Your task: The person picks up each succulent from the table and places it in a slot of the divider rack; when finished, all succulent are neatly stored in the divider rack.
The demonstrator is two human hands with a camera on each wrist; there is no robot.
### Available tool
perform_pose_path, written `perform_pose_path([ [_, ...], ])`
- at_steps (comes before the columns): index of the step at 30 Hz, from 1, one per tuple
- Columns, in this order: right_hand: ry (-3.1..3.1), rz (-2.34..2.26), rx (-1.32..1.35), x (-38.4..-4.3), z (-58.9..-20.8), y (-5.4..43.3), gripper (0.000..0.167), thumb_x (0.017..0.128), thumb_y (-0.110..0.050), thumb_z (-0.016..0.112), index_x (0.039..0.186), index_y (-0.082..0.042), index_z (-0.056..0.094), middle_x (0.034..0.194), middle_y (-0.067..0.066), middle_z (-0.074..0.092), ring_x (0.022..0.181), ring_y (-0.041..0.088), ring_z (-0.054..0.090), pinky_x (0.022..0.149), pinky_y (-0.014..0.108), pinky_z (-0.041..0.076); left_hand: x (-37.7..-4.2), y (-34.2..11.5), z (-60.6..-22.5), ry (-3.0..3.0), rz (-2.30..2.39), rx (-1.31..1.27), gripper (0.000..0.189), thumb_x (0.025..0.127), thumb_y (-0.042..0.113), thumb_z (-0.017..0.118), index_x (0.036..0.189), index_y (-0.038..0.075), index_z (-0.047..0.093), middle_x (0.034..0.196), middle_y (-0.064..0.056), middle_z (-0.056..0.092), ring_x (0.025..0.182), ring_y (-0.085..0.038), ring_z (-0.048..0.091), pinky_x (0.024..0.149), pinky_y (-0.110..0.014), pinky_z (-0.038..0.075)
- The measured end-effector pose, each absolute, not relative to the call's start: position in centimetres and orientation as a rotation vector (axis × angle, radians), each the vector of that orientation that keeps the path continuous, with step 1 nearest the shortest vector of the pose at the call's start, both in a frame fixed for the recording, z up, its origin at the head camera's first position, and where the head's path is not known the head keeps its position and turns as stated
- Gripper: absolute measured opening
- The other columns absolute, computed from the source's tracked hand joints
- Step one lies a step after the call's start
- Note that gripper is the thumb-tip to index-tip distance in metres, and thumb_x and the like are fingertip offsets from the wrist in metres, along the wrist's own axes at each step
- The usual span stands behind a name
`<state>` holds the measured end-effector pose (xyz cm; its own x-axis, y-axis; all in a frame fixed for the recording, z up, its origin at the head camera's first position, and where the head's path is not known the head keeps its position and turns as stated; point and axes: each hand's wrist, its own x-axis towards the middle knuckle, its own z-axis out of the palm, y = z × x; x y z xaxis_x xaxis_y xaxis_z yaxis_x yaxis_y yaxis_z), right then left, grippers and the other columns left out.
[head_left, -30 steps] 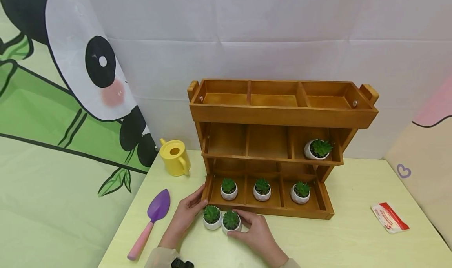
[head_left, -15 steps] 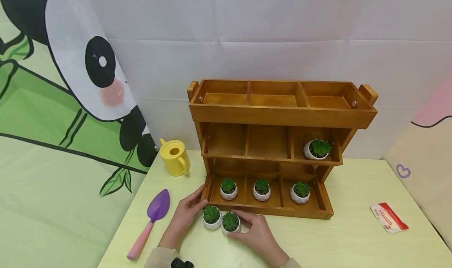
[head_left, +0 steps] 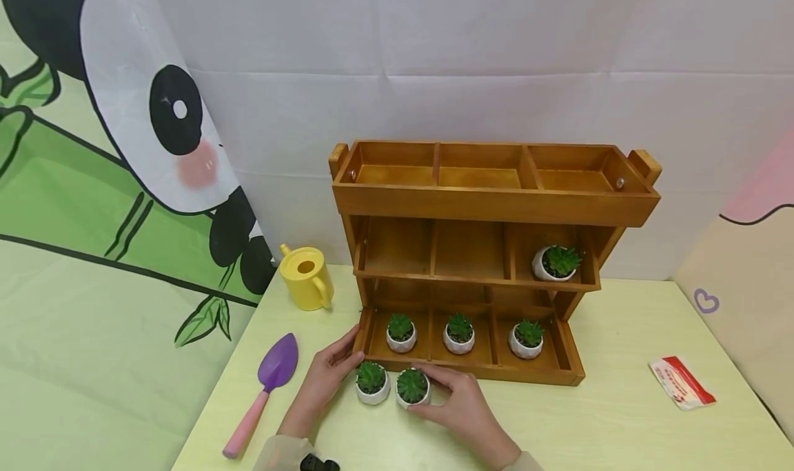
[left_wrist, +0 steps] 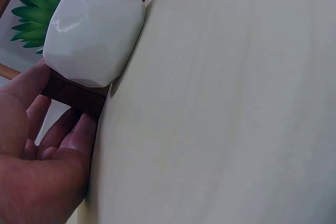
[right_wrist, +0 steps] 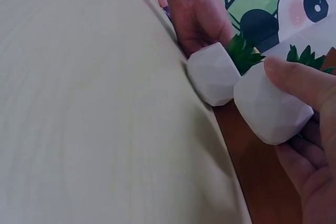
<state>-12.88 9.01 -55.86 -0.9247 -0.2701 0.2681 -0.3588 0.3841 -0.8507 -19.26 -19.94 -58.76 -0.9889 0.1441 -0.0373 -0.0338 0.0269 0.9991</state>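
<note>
My right hand (head_left: 460,403) pinches a small potted succulent (head_left: 412,387) in a white faceted pot, thumb on the near side and fingers behind. In the right wrist view this held pot (right_wrist: 270,106) is raised off the table, with a shadow below. Just left of it, a second potted succulent (head_left: 372,383) stands on the table before the shelf. My left hand (head_left: 325,378) grips the bottom front-left corner of the wooden shelf (head_left: 496,205), thumb at the front and fingers along the side. In the left wrist view, the thumb lies close by the standing pot (left_wrist: 97,32).
Three potted succulents sit in the bottom tier's compartments (head_left: 459,333); another (head_left: 556,263) is at the middle tier's right. A yellow watering can (head_left: 307,278) and a purple trowel with a pink handle (head_left: 263,395) lie left. A red-white packet (head_left: 682,383) lies right.
My right hand has lifted the succulent it holds and shifted it slightly right, opening a gap from the other pot. The left hand stays at the shelf corner.
</note>
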Motion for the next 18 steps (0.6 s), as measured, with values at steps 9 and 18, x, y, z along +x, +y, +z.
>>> perform_pose_path([
  [9,-2.507,1.658,0.592,-13.4,-54.0,10.2,0.064,0.076,-0.033,0.096,0.133,-0.015,0.074,0.128,-0.009,0.072,0.119,0.016,0.067,0.105,0.041,0.054,-19.3,-20.0,-58.9,2.144,2.106,0.114,0.059,0.101,0.015,0.072,0.156,0.019,0.052,0.163,-0.006,0.041,0.149,-0.028,0.039,0.112,-0.03,0.043],
  [18,-2.515,1.529,0.605,-14.0,-51.3,11.3,0.065,0.076,-0.037,0.096,0.135,-0.02,0.074,0.132,-0.011,0.07,0.122,0.017,0.065,0.103,0.04,0.055,-19.4,-19.9,-58.9,2.156,2.095,0.104,0.059,0.101,0.015,0.072,0.156,0.02,0.052,0.163,-0.006,0.042,0.148,-0.029,0.039,0.111,-0.03,0.045],
])
